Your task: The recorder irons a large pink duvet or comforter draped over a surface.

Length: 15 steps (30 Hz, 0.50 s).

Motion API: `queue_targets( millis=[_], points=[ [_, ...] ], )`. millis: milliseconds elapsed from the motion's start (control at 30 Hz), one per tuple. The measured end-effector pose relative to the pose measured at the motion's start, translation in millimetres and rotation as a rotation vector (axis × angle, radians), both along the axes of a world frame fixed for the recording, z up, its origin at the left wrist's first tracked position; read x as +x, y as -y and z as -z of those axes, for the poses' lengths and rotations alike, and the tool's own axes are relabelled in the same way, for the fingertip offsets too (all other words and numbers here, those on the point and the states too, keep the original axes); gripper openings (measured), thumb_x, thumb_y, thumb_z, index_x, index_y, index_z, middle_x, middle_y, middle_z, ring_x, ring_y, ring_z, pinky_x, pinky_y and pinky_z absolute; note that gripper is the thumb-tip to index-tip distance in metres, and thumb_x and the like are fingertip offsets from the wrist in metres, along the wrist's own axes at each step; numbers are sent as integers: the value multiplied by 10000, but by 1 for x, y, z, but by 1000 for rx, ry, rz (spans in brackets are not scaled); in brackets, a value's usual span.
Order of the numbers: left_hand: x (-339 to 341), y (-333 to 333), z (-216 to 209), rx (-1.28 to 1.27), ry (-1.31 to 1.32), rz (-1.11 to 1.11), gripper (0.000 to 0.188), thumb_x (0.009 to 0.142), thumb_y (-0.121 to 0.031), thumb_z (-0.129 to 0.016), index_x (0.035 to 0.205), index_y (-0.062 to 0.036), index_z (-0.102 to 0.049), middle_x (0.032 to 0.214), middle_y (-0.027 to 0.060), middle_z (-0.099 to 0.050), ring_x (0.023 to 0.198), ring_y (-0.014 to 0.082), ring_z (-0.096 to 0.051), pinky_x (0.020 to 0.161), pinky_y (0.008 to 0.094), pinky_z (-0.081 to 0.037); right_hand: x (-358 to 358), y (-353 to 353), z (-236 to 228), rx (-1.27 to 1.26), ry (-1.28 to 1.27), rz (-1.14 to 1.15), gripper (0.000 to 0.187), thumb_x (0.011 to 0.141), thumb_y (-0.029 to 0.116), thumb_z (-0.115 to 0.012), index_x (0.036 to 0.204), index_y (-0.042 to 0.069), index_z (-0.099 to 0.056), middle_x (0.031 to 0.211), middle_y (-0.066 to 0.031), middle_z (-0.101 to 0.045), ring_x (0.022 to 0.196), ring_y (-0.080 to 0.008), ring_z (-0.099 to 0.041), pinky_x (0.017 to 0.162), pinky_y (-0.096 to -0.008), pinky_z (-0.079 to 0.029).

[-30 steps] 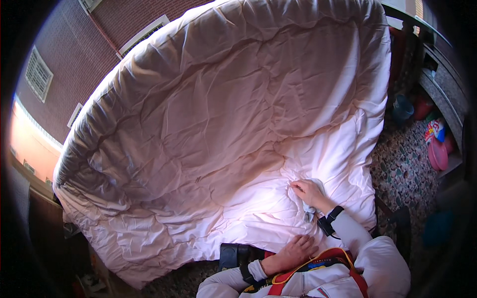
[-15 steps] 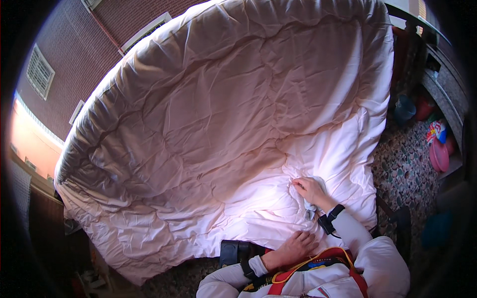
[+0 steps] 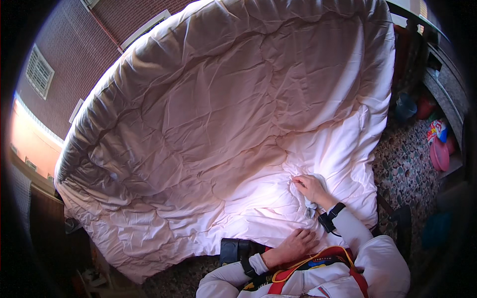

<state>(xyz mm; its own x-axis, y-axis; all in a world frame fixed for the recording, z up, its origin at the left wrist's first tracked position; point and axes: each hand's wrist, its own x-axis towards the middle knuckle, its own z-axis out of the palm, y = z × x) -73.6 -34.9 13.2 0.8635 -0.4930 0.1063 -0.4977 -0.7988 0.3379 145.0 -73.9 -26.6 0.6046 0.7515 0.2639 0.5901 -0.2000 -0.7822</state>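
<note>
A large pale pink quilt [image 3: 223, 119] spreads in front of me, rumpled and draped toward my lap. My right hand [image 3: 309, 187] is above its near right part, thumb and fingertips pinched together at the fabric; whatever lies between them is too small to make out. Under that wrist there is a small greyish-white cloth-like bundle [image 3: 311, 206], partly hidden by the hand. Closer to my body, my left hand [image 3: 295, 246] rests on the quilt's near edge, fingers laid out side by side and holding nothing visible.
A dark box-like object [image 3: 234, 251] stands by my left wrist. On the speckled stone floor [image 3: 405, 171] at right are a blue-grey bucket [image 3: 405, 107], a pink basin [image 3: 439, 155] and a colourful bag [image 3: 437, 130]. A brick wall [image 3: 74, 59] rises at far left.
My right hand has shifted very slightly away from me, still pinched at the quilt. The left hand stays nearly in place, its fingers moved a little.
</note>
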Motion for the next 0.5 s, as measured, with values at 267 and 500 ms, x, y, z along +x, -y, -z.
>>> queue_targets(
  millis=[267,500],
  points=[
    [0,0,8,6,22,1,446,870,-347,-554,1244,-105,-562,1217,104,-546,1152,254,-493,989,401,-366,2,0,5,51,39,4,196,874,164,-598,984,14,-658,946,-161,-680,871,-327,-648,776,-383,-508],
    [0,-1,10,39,13,13,453,867,-353,-549,1245,-103,-561,1212,98,-551,1150,246,-492,991,397,-364,1,0,3,16,14,6,191,877,144,-584,981,2,-659,967,-166,-683,906,-337,-645,820,-399,-503]
  ],
)
